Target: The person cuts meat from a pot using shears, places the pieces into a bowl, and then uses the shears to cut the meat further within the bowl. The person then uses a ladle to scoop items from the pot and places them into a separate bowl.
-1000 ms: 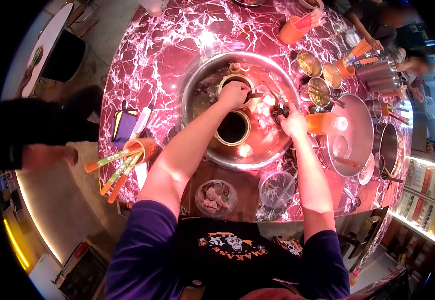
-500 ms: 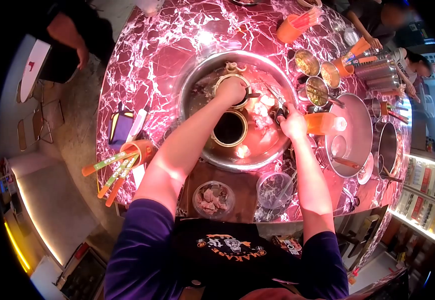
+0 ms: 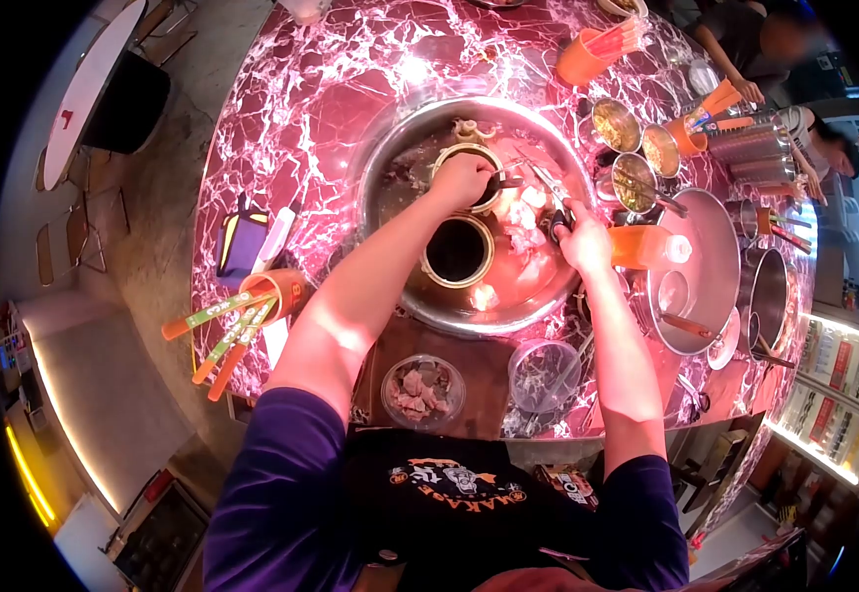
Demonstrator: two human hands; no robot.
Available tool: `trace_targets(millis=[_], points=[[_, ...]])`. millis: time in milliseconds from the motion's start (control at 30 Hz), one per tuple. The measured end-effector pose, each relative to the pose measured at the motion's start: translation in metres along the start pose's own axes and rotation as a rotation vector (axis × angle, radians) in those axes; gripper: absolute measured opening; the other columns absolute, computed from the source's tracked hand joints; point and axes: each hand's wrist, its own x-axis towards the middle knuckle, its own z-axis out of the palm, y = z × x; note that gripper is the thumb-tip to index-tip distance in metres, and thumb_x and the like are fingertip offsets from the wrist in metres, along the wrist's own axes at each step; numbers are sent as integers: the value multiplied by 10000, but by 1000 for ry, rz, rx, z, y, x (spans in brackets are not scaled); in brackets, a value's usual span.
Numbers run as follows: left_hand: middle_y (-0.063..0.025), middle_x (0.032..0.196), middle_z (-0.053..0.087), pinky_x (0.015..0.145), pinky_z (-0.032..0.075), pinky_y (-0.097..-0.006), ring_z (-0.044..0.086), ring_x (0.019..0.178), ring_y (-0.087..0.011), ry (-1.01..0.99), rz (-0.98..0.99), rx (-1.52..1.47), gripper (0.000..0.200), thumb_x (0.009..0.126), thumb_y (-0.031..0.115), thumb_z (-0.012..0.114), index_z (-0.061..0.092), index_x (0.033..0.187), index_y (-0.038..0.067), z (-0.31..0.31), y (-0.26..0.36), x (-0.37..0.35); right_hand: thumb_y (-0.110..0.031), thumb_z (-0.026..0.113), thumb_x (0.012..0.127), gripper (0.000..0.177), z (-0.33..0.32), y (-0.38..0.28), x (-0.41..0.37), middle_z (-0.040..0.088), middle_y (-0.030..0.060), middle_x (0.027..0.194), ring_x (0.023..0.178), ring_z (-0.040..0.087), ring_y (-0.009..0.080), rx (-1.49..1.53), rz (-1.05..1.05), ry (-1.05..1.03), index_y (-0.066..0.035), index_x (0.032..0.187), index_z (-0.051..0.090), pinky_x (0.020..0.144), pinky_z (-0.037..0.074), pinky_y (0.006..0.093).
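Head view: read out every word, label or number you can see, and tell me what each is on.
"MAKASE": orange lettering, upside down in this view, on the black apron.
Patch beside it: too blurred to read.
Strips in the orange cup: print too small.
Shelf packages: unreadable.

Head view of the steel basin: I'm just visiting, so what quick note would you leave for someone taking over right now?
Left hand: closed at the rim of the far pot in the steel basin; what it grips is hidden.
Right hand: holds black-handled scissors, blades over the basin.
Things: near pot open, dark inside; pale pieces lie beside both pots.
Done: one tub on the board already holds meat pieces.
Left: probably the clear tub beside it, which looks empty.
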Motion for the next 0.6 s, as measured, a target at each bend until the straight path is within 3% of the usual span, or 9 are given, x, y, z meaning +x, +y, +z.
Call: trace_targets(millis=[100, 133, 267, 300, 400, 600], points=[[-154, 979, 728, 827, 530, -433, 690, 909, -329, 57, -1, -42, 233, 883, 221, 596, 763, 980, 92, -4, 3, -4, -173, 736, 817, 487, -1, 12, -1, 679, 172, 1181, 1084, 650, 388, 41, -17, -18, -174, 1292, 627, 939, 515, 452], [-142, 931, 724, 800, 525, -398, 687, 867, -281, 62, 8, -73, 220, 890, 196, 610, 755, 986, 61, -6, 6, -5, -151, 733, 819, 474, -4, 16, -4, 682, 170, 1176, 1078, 651, 388, 65, -1, -44, -179, 1283, 640, 935, 516, 450], [-101, 891, 731, 777, 523, -332, 680, 823, -187, 74, 57, -183, 195, 908, 141, 634, 745, 1011, 18, -15, 10, -10, -273, 744, 795, 549, -15, 12, -15, 676, 196, 1147, 1052, 661, 397, 23, 58, -64, -186, 1309, 570, 913, 514, 479], [-101, 891, 731, 777, 523, -332, 680, 823, -187, 75, 58, -182, 195, 908, 141, 634, 745, 1011, 18, -13, 9, -11, -336, 747, 775, 597, -13, 11, -13, 665, 199, 1149, 1072, 655, 391, 20, 39, -44, -176, 1311, 539, 922, 510, 475], [-127, 935, 737, 807, 534, -367, 703, 872, -251, 45, -2, -267, 206, 893, 190, 642, 759, 1004, 61, -12, 8, -13, -353, 752, 767, 608, 1, -3, 3, 656, 190, 1173, 1107, 641, 381, -12, -7, 10, -163, 1306, 545, 935, 506, 459], [-119, 919, 738, 792, 535, -353, 697, 840, -226, 76, 2, -299, 201, 905, 168, 645, 753, 1025, 49, -16, 8, -15, -176, 721, 844, 491, 26, -1, 16, 666, 176, 1184, 1103, 645, 378, 83, -63, 71, -200, 1313, 578, 950, 506, 438]])
